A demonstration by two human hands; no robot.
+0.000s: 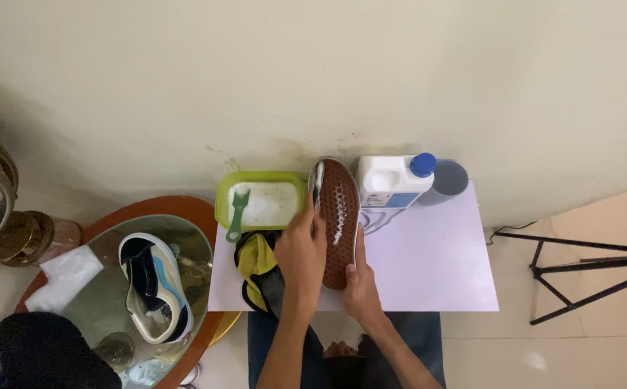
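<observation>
the shoe [339,230] is in the middle of the frame, brown sole up, over the white board [429,266]. the left hand [300,252] holds its side. the right hand [359,284] grips its near end. a green tub [259,180] sits just left, a white bottle [393,184] just right.

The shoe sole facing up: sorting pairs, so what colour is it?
Brown, on the shoe held by both hands, streaked with white foam; head view shows it.
</observation>
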